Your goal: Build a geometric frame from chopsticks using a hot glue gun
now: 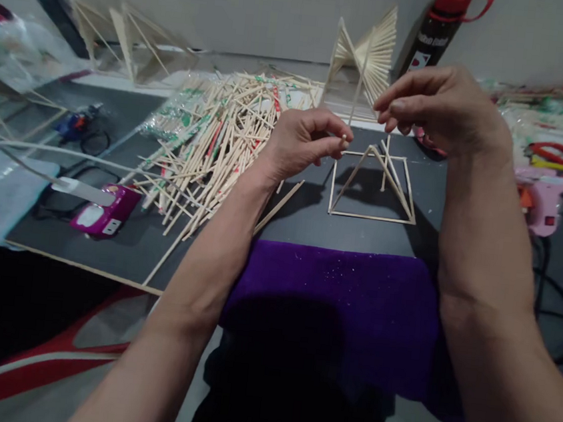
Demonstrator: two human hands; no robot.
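Observation:
My left hand is closed in a pinch on a thin wooden stick, whose pale end shows at the fingertips. The stick seems to rise from there, in front of a fan-shaped stick model. To the right and higher, my right hand has its thumb and fingers drawn together; what they hold, if anything, is hidden. Below the hands, a stick frame rests on the table, with a four-sided base and slanting sticks meeting at a peak. An upright stick shows under my right fingers.
Left lies a heap of wooden sticks, beyond a purple power adapter. A pink glue gun with a black cord lies right. A dark bottle stands behind. Purple cloth covers my lap at the table edge.

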